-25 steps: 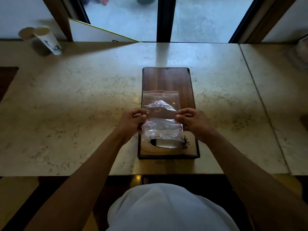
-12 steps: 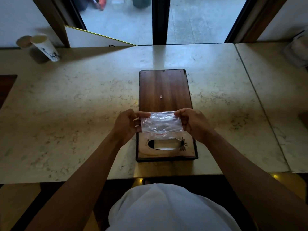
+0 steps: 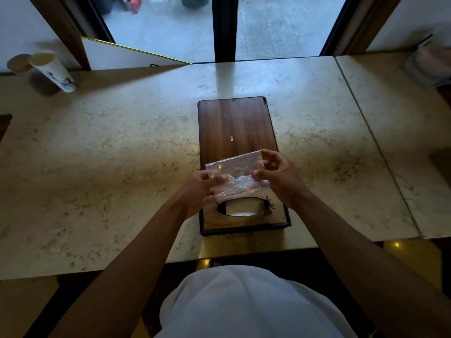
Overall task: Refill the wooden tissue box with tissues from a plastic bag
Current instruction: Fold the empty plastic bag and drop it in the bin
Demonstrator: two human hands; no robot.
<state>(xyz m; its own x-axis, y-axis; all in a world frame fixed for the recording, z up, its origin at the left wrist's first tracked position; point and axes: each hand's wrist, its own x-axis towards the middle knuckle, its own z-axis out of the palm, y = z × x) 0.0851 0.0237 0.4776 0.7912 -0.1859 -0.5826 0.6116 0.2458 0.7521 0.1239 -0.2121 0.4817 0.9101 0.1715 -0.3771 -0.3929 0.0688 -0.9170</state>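
A long wooden tissue box point(image 3: 235, 132) lies on the marble table, its oval slot point(image 3: 242, 208) at the near end with pale tissue showing inside. Above the slot I hold a small clear plastic zip bag point(image 3: 238, 175) with a red seal strip along its near edge. My left hand point(image 3: 199, 193) pinches the bag's left side. My right hand point(image 3: 278, 178) grips its right side, fingers curled over the far corner. The bag looks flat; I cannot tell what is inside it.
Two paper cups point(image 3: 52, 70) stand at the far left of the marble table point(image 3: 109, 154). A white board point(image 3: 127, 56) leans by the window. A table seam point(image 3: 373, 142) runs down the right side, and a blurred container point(image 3: 429, 62) sits far right.
The bag has been folded down from hanging upright to a flat, tilted sheet over the slot. Both hands have shifted their grip and moved slightly away from me.
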